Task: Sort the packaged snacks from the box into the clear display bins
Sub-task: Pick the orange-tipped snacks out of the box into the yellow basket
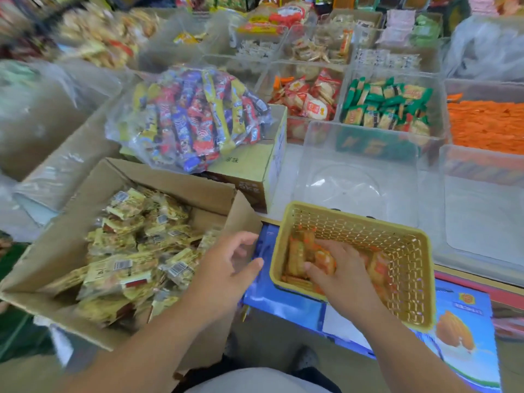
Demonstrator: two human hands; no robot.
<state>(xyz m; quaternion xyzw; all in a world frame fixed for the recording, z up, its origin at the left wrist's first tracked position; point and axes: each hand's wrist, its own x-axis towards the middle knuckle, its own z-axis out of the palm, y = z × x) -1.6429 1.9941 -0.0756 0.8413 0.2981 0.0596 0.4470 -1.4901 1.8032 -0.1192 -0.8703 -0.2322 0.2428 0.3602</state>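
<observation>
R hand [340, 270] grips orange packs [296, 256] in basket [354, 215]; L hand [226, 270] loose, empty. Too big a grab & some may drop b4 the bin [360, 143].

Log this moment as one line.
right hand: grips orange packets in yellow basket | left hand: open, empty, at cardboard box edge

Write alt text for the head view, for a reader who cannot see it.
A person's right hand grips orange snack packets in a yellow basket, while the left hand hovers open beside a cardboard box of yellow packets. Clear bins stand behind.
</observation>
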